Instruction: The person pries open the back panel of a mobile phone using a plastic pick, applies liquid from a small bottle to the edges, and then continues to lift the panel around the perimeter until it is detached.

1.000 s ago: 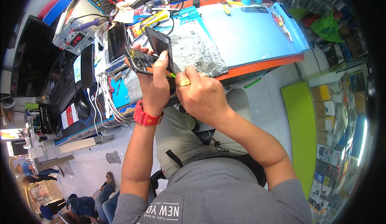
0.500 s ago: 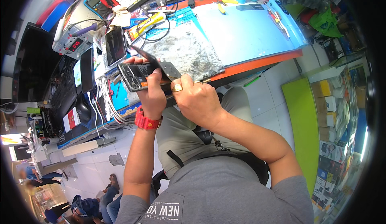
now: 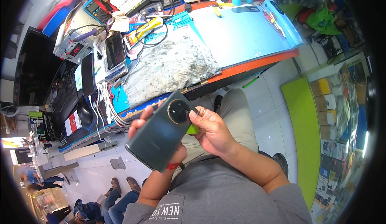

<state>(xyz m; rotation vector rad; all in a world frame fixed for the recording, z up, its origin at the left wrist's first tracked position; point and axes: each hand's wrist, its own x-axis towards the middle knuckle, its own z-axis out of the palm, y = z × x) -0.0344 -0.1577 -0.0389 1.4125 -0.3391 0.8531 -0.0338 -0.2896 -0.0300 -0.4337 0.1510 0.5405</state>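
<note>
A dark grey-green smartphone (image 3: 155,131) lies tilted in my left hand (image 3: 177,155), its back turned up toward me. Fingers show past its far left edge and the palm is partly hidden beneath it. On the back, a round black camera module (image 3: 179,112) has a gold ring. My right hand (image 3: 215,133) grips the phone's right upper corner, thumb on top beside the camera. Under that thumb a small bright green flat piece (image 3: 193,129) sticks out, pinched in the right hand; its full shape is hidden. Whether the back panel sits fully flush cannot be seen.
A stained grey work mat (image 3: 173,63) covers the bench ahead, beside a light blue mat (image 3: 241,35). Leftward are a black phone (image 3: 88,75), white cables (image 3: 105,103), a mouse (image 3: 83,112) and a power supply (image 3: 74,49). Screwdrivers (image 3: 274,21) lie at far right.
The phone has come off the bench edge toward my body and been turned back side up. Its lifted back panel now lies over the internals. A green piece now shows at my right hand.
</note>
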